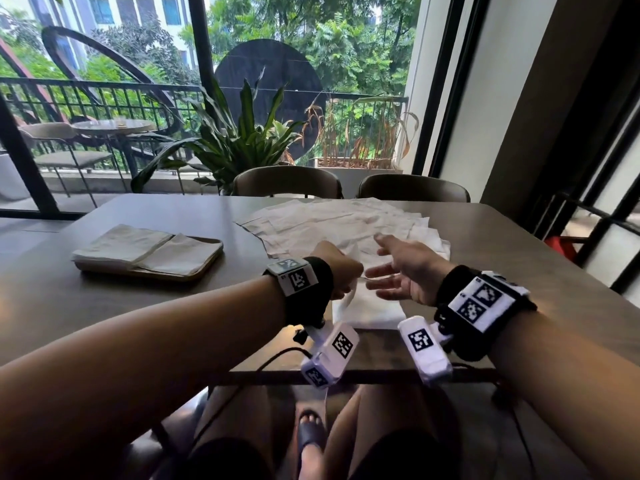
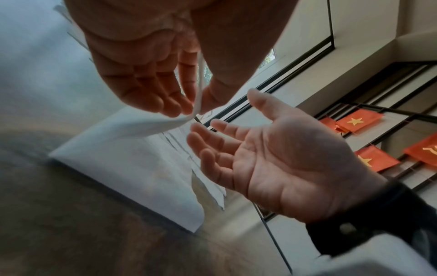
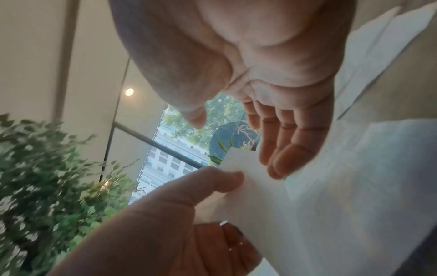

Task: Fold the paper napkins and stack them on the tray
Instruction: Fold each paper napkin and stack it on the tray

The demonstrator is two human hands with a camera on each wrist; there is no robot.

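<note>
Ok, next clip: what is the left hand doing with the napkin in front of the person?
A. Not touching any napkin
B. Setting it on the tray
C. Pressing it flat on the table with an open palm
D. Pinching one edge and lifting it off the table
D: the left hand pinches the edge of the napkin between thumb and fingers and lifts it, while the right hand is open beside it, palm up.
</note>
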